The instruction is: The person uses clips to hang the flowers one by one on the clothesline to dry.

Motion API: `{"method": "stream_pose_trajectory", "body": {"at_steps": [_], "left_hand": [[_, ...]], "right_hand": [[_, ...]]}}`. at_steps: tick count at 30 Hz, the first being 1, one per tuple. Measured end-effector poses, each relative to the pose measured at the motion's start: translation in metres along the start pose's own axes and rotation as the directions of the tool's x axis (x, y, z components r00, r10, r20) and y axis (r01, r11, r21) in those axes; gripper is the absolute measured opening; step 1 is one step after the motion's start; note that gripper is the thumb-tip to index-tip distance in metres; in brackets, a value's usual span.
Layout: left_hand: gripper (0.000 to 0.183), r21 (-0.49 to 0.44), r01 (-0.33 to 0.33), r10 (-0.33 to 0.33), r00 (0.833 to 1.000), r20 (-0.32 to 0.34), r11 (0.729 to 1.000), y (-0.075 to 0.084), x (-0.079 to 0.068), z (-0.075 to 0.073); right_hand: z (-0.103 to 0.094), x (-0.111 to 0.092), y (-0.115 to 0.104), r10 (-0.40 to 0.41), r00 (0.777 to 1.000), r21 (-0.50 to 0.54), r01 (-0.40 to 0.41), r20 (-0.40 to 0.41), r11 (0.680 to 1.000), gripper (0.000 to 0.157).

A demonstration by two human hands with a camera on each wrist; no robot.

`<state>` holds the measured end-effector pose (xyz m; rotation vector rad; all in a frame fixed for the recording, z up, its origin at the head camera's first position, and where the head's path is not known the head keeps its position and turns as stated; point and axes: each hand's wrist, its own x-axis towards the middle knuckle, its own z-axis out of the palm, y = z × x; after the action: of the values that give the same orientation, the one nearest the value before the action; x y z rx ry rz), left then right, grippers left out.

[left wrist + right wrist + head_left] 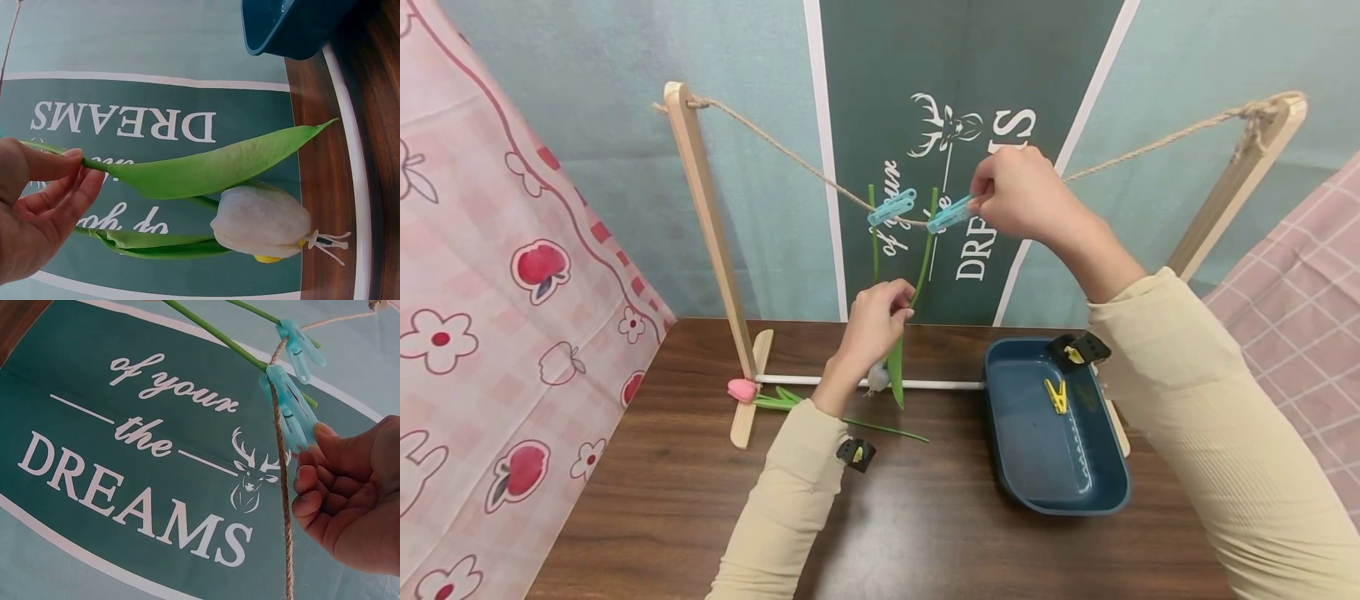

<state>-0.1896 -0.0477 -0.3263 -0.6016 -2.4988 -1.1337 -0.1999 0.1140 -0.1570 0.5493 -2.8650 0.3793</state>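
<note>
My left hand (874, 321) pinches the green stem (924, 265) of an artificial tulip that hangs head down. In the left wrist view its long leaf (219, 164) points toward the table, beside a white tulip head (259, 222). My right hand (1021, 196) pinches the tail end of a light blue clothespin (289, 406), whose other end is on the rope (778, 148) and that stem. A second blue clothespin (892, 207) sits on the rope to the left, with another stem (875, 250) in it. Which stem bears the white head I cannot tell.
A wooden post (711, 225) at left and another (1232, 183) at right hold the rope. A white rod (790, 380) runs low between them. On the table, a pink tulip (742, 391) lies at left; a blue basin (1037, 467) at right holds a yellow clothespin (1057, 397).
</note>
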Motion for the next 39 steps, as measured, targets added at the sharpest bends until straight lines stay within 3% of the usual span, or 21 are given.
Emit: {"method": "stream_pose_trajectory", "body": {"at_steps": [15,24,39], "left_hand": [[0.012,-0.013,0.041,-0.04,0.999,0.006,0.999,0.0,0.0,0.003],[0.012,-0.015,0.03,-0.03,1.0,-0.002,0.999,-0.001,-0.001,0.002],[0.011,-0.018,0.034,-0.034,0.999,0.005,0.999,0.0,-0.003,0.003]], "right_hand": [[0.0,-0.001,0.004,-0.019,1.0,0.035,0.019,-0.002,0.999,0.016],[0.001,0.0,0.0,-0.072,0.996,0.001,0.072,-0.045,0.997,0.015],[0.001,0.0,-0.007,-0.074,0.997,-0.03,0.074,-0.022,0.997,0.016]]}}
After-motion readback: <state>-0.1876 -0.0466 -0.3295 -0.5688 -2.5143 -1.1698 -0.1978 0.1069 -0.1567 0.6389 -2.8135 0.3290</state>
